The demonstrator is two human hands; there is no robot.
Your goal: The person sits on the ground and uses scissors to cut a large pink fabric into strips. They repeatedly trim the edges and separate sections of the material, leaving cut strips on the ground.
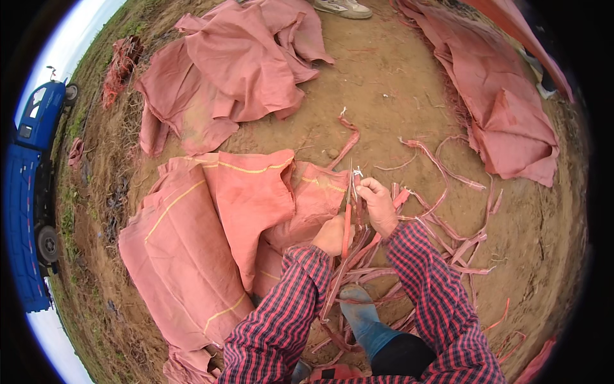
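Note:
My left hand (330, 235) grips the red handles of a pair of scissors (347, 230), whose narrow blades point away from me. Just right of the blades, my right hand (377, 204) pinches the end of a red woven strip (357, 180) with white thread at its tip. The blades lie close along this strip; whether they touch it I cannot tell. Left of the scissors lie folded red woven sacks (187, 259) with yellow stitched lines. Several cut strips (448, 225) are heaped below and to the right of my hands.
Crumpled red woven sheets (240, 62) lie on the bare soil ahead, with another long sheet (494, 91) at the upper right. Another person's shoe (344, 7) is at the top edge. My blue boot (364, 317) stands among strips. A blue truck (29, 173) is at far left.

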